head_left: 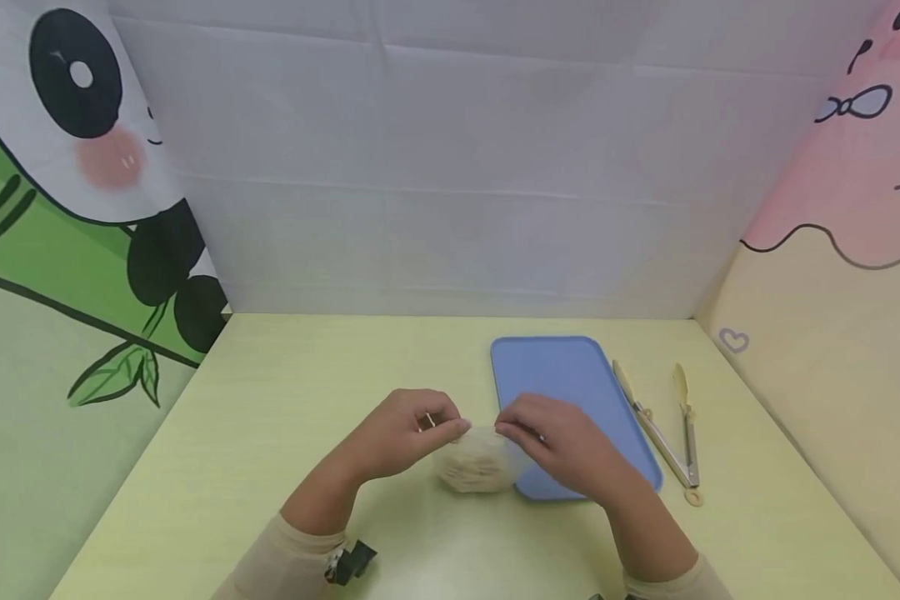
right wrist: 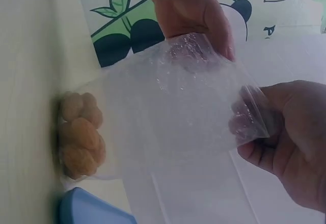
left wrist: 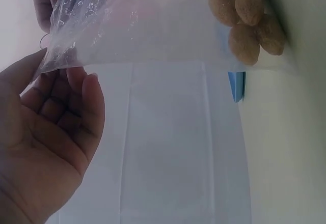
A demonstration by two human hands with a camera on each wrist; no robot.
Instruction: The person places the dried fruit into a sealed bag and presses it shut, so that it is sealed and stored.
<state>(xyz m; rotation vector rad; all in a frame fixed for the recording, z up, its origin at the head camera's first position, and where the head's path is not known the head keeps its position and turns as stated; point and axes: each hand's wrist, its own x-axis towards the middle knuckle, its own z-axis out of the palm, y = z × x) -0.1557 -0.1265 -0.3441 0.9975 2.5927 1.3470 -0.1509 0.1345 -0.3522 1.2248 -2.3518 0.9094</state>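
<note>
A clear plastic bag (right wrist: 153,112) hangs upright, its lower end at the tabletop, with several brown, roundish, rough-skinned pieces (left wrist: 245,43) that look like walnuts gathered in its bottom. In the head view my left hand (head_left: 405,433) pinches the bag's top edge on the left, thumb against fingers. At the opposite end of that edge my right hand (head_left: 562,437) pinches the film, with fingers showing through the plastic in the right wrist view. Both hands are above the table, and the mouth of the bag stretches between them.
A blue tray (head_left: 555,367) lies right of centre on the pale yellow table (head_left: 307,367), partly behind my right hand. Spread tongs (head_left: 691,442) with beige tips lie to the right of it. A white backdrop (head_left: 457,167) and printed side panels stand around the table.
</note>
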